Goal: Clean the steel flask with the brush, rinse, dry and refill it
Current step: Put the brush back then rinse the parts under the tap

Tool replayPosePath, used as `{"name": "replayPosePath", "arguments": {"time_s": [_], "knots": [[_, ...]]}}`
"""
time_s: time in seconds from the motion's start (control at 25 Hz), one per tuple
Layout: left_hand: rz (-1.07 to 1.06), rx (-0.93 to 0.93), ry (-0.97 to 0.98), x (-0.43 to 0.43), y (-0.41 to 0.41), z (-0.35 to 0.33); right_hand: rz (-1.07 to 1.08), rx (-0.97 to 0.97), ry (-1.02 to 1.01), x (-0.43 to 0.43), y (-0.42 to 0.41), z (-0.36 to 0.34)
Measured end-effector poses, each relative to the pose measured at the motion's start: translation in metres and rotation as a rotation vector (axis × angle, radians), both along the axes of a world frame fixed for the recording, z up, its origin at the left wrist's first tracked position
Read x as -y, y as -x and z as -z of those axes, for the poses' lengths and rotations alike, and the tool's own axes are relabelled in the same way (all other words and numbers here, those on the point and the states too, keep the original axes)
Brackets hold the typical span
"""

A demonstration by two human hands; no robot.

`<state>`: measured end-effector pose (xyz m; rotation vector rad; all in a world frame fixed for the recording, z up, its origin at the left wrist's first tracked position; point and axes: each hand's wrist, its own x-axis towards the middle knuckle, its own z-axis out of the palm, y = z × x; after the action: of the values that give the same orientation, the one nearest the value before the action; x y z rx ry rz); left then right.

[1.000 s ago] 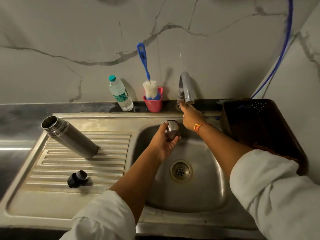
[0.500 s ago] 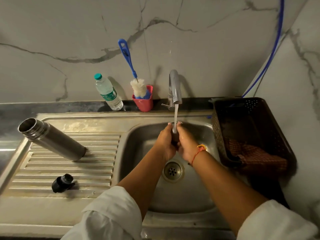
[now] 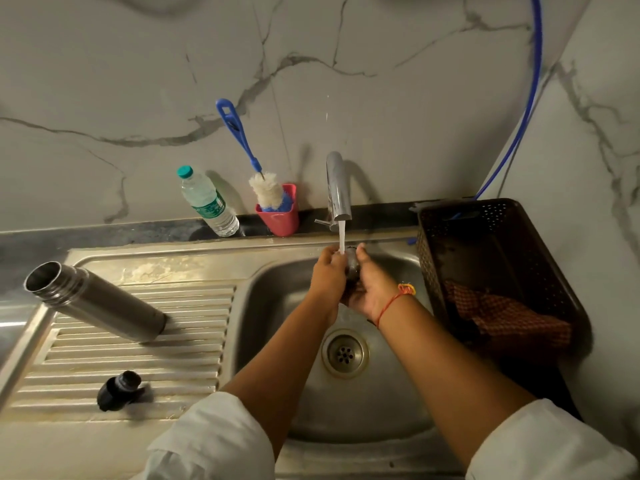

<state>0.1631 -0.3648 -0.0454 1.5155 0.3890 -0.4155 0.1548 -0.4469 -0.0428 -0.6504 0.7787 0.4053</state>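
Rinsing a small shiny steel cup (image 3: 352, 264) under a thin stream from the chrome tap (image 3: 337, 185), left hand (image 3: 327, 277) and right hand (image 3: 375, 289) both curled round it over the sink (image 3: 273, 299). Off on the ribbed drainboard (image 3: 138, 358), lying on its side, mouth open: the brushed cylindrical steel flask (image 3: 100, 303), black plastic stopper (image 3: 119, 389) nearby. Likely rigid, light while empty, slick once wet; best gripped mid-body, not at the neck.
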Motion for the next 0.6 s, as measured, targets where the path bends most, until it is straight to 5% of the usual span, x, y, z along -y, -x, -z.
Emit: {"name": "replayPosePath", "arguments": {"time_s": [0.32, 0.44, 0.6], "knots": [[-0.266, -0.285, 0.370, -0.026, 0.007, 0.002, -0.297, 0.512, 0.968, -0.006, 0.013, 0.011], [-0.209, -0.271, 0.361, -0.033, 0.014, 0.003, -0.455, 0.637, 1.183, 0.008, 0.026, 0.017], [-0.199, -0.231, 0.348, -0.036, 0.016, 0.002, -0.318, 0.639, 1.366, 0.010, 0.019, 0.014]]}}
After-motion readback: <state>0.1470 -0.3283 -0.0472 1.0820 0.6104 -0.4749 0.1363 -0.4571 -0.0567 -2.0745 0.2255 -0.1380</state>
